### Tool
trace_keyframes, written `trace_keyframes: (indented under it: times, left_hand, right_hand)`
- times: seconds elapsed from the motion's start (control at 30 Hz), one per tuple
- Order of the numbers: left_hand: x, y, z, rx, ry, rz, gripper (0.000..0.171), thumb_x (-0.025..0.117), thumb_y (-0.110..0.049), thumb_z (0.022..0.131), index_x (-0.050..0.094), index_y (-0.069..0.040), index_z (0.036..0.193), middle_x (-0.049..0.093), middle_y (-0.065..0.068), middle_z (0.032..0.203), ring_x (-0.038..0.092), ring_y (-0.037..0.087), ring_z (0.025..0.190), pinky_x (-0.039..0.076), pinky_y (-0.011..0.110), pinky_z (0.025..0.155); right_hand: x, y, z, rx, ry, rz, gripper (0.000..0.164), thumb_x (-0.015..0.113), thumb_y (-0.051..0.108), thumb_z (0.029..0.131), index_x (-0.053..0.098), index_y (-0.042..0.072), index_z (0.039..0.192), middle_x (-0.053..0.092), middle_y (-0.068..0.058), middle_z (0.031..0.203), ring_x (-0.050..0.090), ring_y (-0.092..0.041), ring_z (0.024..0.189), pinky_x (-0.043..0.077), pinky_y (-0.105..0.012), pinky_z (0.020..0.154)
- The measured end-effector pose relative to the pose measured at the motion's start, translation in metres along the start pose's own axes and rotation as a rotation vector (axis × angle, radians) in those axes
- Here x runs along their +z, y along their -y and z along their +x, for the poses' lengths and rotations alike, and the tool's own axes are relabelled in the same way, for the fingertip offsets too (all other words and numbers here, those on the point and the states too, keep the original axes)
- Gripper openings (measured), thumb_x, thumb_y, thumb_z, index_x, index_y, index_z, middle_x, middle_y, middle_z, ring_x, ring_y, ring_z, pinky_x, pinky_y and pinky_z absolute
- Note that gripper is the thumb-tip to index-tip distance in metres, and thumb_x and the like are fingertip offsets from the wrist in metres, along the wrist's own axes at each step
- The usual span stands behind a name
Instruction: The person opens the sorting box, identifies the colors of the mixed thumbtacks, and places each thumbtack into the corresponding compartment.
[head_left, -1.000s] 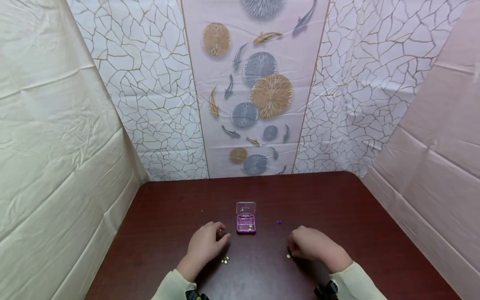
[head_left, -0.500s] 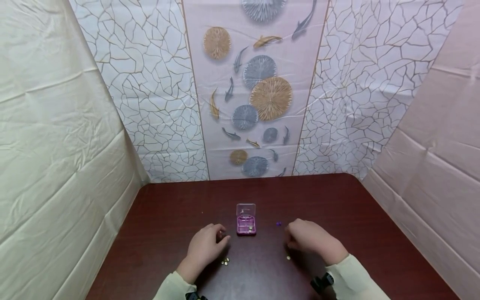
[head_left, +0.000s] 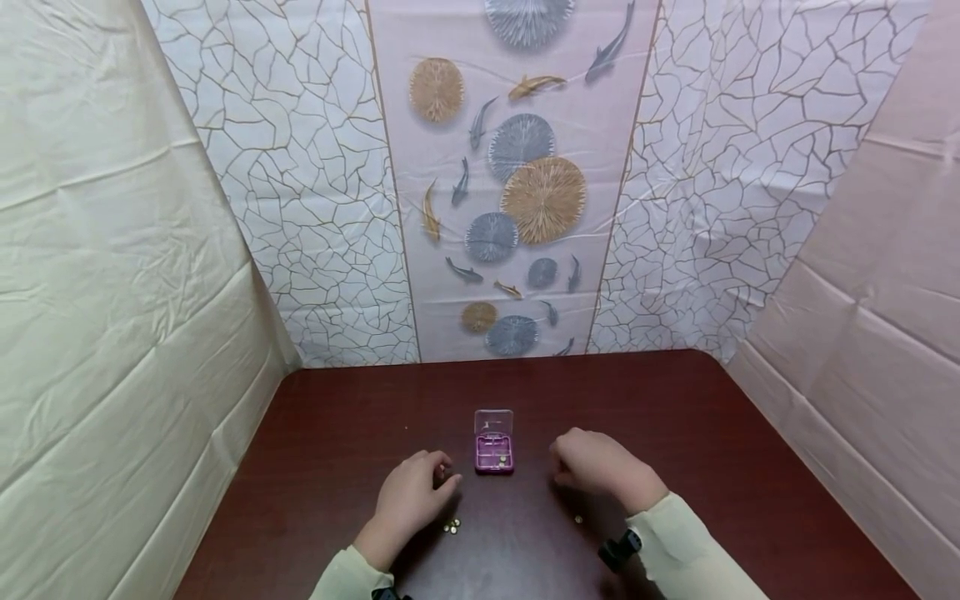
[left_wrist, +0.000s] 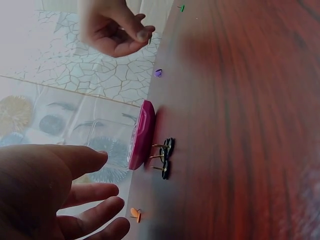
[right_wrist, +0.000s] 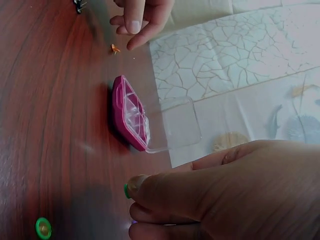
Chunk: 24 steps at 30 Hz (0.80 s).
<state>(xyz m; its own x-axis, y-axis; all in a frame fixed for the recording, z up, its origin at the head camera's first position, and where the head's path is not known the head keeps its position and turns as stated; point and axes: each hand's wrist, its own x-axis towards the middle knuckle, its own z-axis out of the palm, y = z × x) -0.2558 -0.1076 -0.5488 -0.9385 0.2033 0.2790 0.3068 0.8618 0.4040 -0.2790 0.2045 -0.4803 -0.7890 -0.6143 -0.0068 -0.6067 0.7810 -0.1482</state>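
My right hand [head_left: 603, 467] hovers to the right of a small pink compartment box [head_left: 494, 472]. Its thumb and finger pinch a green thumbtack [right_wrist: 127, 191], of which only the edge shows. The box's clear lid [right_wrist: 182, 125] stands raised, and a couple of tacks lie in its near right compartment. My left hand [head_left: 408, 496] rests left of the box with relaxed fingers, holding nothing. An orange thumbtack [left_wrist: 136, 215] lies just past its fingertips. Several black thumbtacks [left_wrist: 166, 157] stand clustered, points up, near that hand's thumb side.
Another green thumbtack [right_wrist: 44, 228] lies on the dark red wooden table [head_left: 510, 567], nearer me than my right hand. A purple thumbtack [left_wrist: 158, 73] sits right of the box, hidden in the head view. Patterned cloth [head_left: 495, 183] hangs behind the table's far edge.
My right hand has risen away from the spot beside the remaining green tack and moved forward and left toward the box, covering the purple tack. My left hand stays still.
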Motion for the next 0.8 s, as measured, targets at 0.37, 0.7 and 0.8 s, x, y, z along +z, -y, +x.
trace_keyframes:
  times: [0.37,0.7,0.8]
  left_hand:
    - [0.001,-0.002,0.000,0.005,-0.006,0.004,0.028,0.070,-0.044,0.084,0.072,-0.020,0.097,0.059,-0.008,0.077,0.053,0.010,0.066,0.048,0.035,0.059]
    - [-0.003,0.000,0.001,-0.008,-0.005,0.001,0.029,0.070,-0.045,0.085,0.073,-0.020,0.099,0.059,-0.008,0.078,0.053,0.009,0.067,0.049,0.036,0.061]
    - [-0.002,0.001,0.000,-0.007,-0.005,0.001,0.029,0.070,-0.045,0.084,0.073,-0.019,0.098,0.059,-0.008,0.078,0.052,0.009,0.067,0.048,0.036,0.060]
  right_hand:
    - [0.006,0.011,0.032,-0.024,-0.018,-0.004,0.026,0.075,0.021,0.082,0.058,0.029,0.064,0.054,0.013,0.060,0.047,-0.006,0.052,0.043,-0.028,0.046]
    - [0.012,0.022,0.058,-0.036,-0.061,-0.034,0.028,0.075,0.026,0.084,0.058,0.025,0.062,0.048,0.010,0.054,0.041,-0.009,0.049,0.038,-0.028,0.045]
    - [0.015,0.025,0.065,-0.028,-0.058,-0.034,0.019,0.076,0.029,0.084,0.064,0.025,0.069,0.054,0.011,0.059,0.045,-0.009,0.052,0.043,-0.029,0.049]
